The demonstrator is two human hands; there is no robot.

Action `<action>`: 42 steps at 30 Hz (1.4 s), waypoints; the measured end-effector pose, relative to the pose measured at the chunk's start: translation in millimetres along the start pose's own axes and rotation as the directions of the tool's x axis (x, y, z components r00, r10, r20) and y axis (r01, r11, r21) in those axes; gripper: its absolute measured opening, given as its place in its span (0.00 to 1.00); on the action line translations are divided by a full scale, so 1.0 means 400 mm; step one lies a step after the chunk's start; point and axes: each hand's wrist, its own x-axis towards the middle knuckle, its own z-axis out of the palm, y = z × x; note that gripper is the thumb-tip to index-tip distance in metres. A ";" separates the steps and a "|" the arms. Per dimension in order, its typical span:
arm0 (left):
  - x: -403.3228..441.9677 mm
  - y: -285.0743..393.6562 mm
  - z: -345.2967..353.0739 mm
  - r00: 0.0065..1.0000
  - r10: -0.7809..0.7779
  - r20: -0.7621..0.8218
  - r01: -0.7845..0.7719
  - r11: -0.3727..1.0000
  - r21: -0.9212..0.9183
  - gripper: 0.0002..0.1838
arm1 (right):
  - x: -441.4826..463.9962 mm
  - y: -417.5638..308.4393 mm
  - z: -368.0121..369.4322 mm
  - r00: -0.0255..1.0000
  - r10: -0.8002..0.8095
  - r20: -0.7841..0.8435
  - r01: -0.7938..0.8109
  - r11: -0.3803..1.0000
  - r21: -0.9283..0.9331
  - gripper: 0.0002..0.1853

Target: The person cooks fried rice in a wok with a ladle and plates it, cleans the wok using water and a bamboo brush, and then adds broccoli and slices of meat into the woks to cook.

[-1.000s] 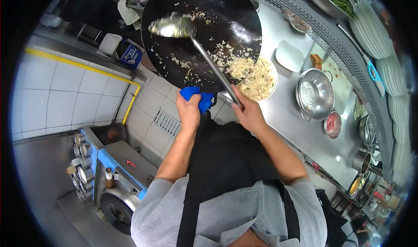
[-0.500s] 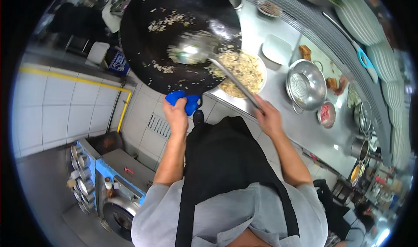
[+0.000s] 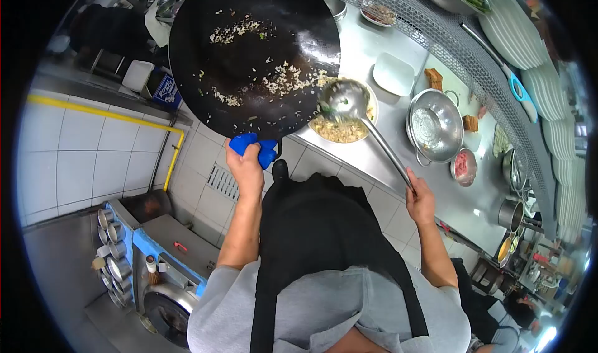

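Observation:
My left hand grips the handle of a large black wok through a blue cloth. The wok tilts over the counter's edge, with scattered fried rice stuck to its inside. My right hand is closed around the long metal handle of a ladle. The ladle's bowl lies over a white bowl heaped with fried rice, beside the wok's rim, and covers part of it. Some rice grains cling to the ladle.
On the steel counter stand a white square dish, a metal colander and a small bowl of pink meat. Stacked plates line the mesh shelf. A stove with metal cups stands lower left. Another person is at lower right.
The ladle has moved right, out of the wok and over the white bowl. My right hand has shifted right and down. The wok stays nearly in place, with some rice displaced toward its right side.

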 end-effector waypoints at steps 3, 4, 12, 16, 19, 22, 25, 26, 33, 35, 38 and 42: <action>0.002 -0.006 -0.002 0.999 -0.030 0.024 0.031 0.999 -0.018 0.16 | 0.091 -0.081 0.069 0.998 0.008 -0.062 -0.001 0.994 0.105 0.36; 0.004 -0.020 -0.007 0.999 -0.013 0.038 0.014 0.999 -0.029 0.17 | 0.141 -0.118 0.102 0.996 -0.021 -0.081 0.032 0.989 0.144 0.35; 0.010 -0.026 -0.011 0.999 -0.043 0.013 0.044 0.996 -0.076 0.16 | 0.131 -0.034 0.132 0.985 -0.108 -0.136 0.110 0.994 0.012 0.35; 0.027 -0.015 -0.013 1.000 0.013 -0.020 -0.014 0.999 -0.046 0.15 | -0.042 0.004 0.022 0.993 0.112 -0.024 -0.111 0.993 0.044 0.36; 0.025 -0.011 -0.019 1.000 0.001 0.006 -0.001 0.999 -0.054 0.15 | 0.017 -0.068 0.050 0.998 0.052 -0.038 -0.048 0.993 0.107 0.36; 0.031 -0.047 -0.025 1.000 -0.019 0.022 0.020 0.995 -0.096 0.15 | 0.170 -0.220 0.143 1.000 0.011 -0.024 -0.005 0.971 0.240 0.35; 0.013 0.000 -0.027 0.992 -0.106 0.070 0.115 0.984 -0.138 0.16 | 0.245 -0.270 0.174 0.995 -0.102 -0.015 0.103 0.962 0.253 0.33; 0.016 -0.002 -0.029 0.994 -0.085 0.073 0.095 0.985 -0.146 0.15 | 0.255 -0.279 0.176 0.989 -0.148 -0.011 0.147 0.960 0.240 0.33; 0.033 -0.008 -0.044 1.000 -0.001 0.028 0.003 0.997 -0.076 0.15 | 0.045 0.003 0.038 1.000 0.007 -0.004 -0.007 1.000 0.016 0.34; 0.037 -0.022 -0.067 0.999 -0.020 0.026 0.022 0.996 -0.086 0.16 | 0.035 -0.038 0.013 0.988 0.151 0.020 -0.152 0.987 0.044 0.33; 0.020 -0.022 -0.050 0.999 -0.008 0.034 0.011 0.995 -0.099 0.17 | 0.209 -0.143 0.139 0.992 -0.050 -0.115 0.076 0.970 0.231 0.31; -0.027 -0.032 -0.032 1.000 -0.025 -0.013 0.024 0.995 -0.100 0.17 | 0.404 -0.319 0.197 0.985 -0.153 -0.079 0.170 0.927 0.334 0.31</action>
